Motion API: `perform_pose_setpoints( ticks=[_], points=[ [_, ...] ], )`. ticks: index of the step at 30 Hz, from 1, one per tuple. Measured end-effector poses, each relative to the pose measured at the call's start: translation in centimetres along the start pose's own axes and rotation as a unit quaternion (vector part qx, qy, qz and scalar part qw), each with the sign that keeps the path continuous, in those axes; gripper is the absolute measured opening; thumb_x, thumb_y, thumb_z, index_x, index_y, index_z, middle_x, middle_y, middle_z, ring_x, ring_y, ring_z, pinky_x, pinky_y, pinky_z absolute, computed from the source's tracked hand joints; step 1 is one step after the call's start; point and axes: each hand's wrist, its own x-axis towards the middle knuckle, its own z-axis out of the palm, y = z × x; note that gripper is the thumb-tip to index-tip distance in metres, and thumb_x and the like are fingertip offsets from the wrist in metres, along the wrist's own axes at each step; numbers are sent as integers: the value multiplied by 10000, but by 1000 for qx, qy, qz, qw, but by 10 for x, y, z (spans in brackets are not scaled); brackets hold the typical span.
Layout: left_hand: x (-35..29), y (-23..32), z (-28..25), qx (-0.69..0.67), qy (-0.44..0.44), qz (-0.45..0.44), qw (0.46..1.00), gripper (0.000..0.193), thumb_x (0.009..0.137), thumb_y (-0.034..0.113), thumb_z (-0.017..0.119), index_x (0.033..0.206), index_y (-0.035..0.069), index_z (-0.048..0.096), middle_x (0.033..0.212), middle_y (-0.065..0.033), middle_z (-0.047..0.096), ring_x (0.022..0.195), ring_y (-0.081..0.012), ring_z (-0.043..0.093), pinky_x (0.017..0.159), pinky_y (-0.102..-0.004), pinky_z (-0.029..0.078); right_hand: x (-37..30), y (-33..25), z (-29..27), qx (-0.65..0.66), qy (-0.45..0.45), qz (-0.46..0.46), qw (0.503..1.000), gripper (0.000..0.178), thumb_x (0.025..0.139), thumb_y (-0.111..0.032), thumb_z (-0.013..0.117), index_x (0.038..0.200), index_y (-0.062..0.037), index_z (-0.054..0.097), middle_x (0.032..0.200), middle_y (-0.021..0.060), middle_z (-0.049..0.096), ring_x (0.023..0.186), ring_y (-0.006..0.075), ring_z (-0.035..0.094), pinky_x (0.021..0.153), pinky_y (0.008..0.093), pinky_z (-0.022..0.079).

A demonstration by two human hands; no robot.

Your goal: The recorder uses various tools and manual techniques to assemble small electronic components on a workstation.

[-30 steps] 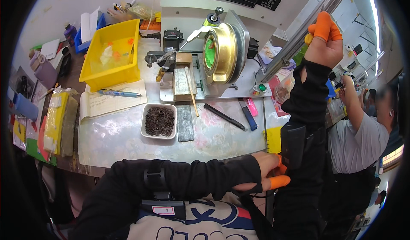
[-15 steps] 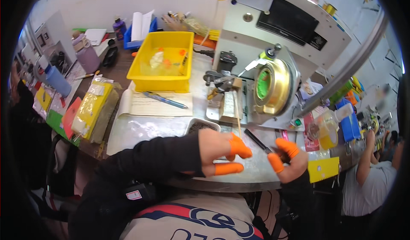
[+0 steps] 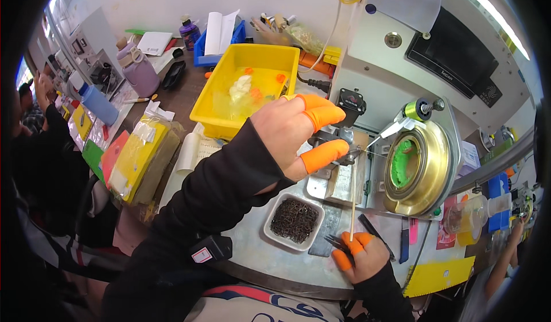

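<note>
My left hand [image 3: 290, 135], with orange finger cots on thumb and fingers, is raised in front of the machine's small metal clamp [image 3: 347, 157]. Its thumb and forefinger are apart, and nothing shows between them. At the table's near edge my right hand [image 3: 367, 259], also in orange finger cots, is closed on dark tweezers [image 3: 334, 242] whose tips point left. A thin wooden stick [image 3: 353, 198] leans down from the metal block [image 3: 341, 184] to just above the right fingers. Left of the tweezers stands a white dish [image 3: 267, 230] of small dark wire-like pieces.
Behind my left hand is a yellow bin [image 3: 201, 112]. A brass-coloured wheel [image 3: 422, 167] is mounted at right. A black stick [image 3: 376, 236] and a blue-handled tool [image 3: 404, 244] lie beside my right hand. Wrapped yellow packs [image 3: 143, 161] are at left, a yellow sheet [image 3: 439, 276] at right.
My left hand has risen away from the table's front toward the clamp. My right hand has moved nearer the table's front edge, and the view has shifted, showing the dish fully.
</note>
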Motion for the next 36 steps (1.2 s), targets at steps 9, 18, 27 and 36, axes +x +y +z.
perform_pose_setpoints(
  ticks=[9, 18, 27, 36],
  points=[
    [-4, -18, 16, -309, -272, -321, 853, 552, 846, 483, 315, 1142, 28, 413, 890, -61, 535, 742, -131, 517, 628, -230, 428, 30, -21, -41, 352, 113, 14, 929, 324, 719, -201, 596, 965, -21, 486, 879, 102, 490, 720, 189, 487, 608, 286, 396],
    [-25, -31, 40, -436, -301, -464, 709, 598, 809, 570, 287, 1052, 54, 466, 861, -81, 542, 679, -154, 558, 519, -239, 463, 109, -23, -2, 751, 275, 189, 570, 191, 848, -164, 471, 992, -39, 481, 782, 22, 518, 636, 81, 463, 558, 207, 373],
    [1, -8, 19, -62, -104, -169, 978, 321, 797, 269, 515, 995, 20, 477, 809, -102, 545, 722, -189, 540, 659, -254, 414, 120, -12, 4, 686, 275, 205, 641, 134, 837, -166, 497, 909, -53, 505, 711, -4, 486, 598, 68, 435, 523, 197, 365],
    [19, 0, 33, -158, -48, 18, 986, 157, 658, 82, 639, 802, 61, 582, 844, -92, 538, 758, -230, 532, 672, -303, 410, 119, -20, 1, 694, 273, 210, 632, 140, 842, -163, 491, 900, -36, 484, 740, 4, 497, 599, 51, 422, 543, 180, 345]
  ],
)
